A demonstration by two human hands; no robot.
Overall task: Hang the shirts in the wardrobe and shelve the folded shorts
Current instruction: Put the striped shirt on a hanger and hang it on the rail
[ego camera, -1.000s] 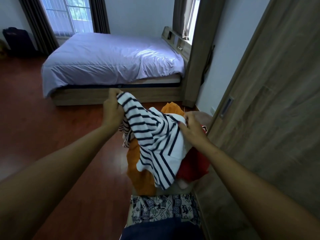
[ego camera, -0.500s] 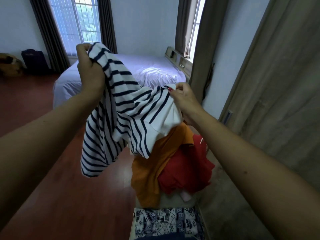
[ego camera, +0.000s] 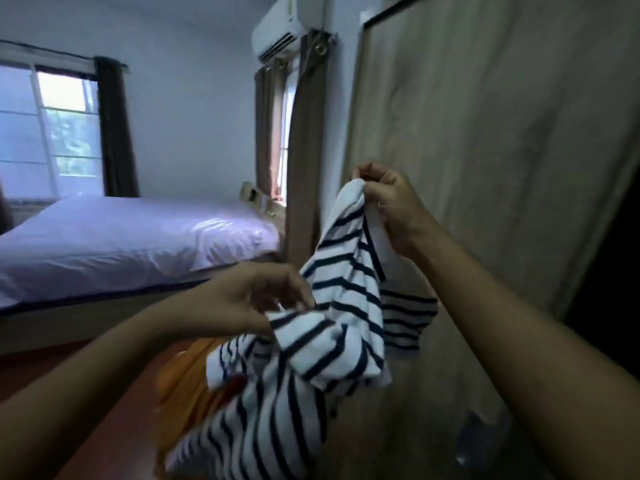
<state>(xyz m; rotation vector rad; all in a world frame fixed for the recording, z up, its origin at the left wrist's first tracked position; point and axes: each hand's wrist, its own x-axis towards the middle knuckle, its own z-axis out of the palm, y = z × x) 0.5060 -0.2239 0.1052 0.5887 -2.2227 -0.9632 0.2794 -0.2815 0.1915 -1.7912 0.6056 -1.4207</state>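
Diagonally up-right, striped shirt (ego camera: 332,337), in grip of right hand (ego camera: 393,211) above, left hand (ego camera: 249,299) below.

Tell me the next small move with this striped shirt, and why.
Probably spread the striped shirt open flat: the right hand pinches its top edge, the left hand grips a bunched fold, and it hangs crumpled, with no hanger in view.

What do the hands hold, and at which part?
The striped shirt: right hand pinches its upper edge, left hand grips fabric lower down.
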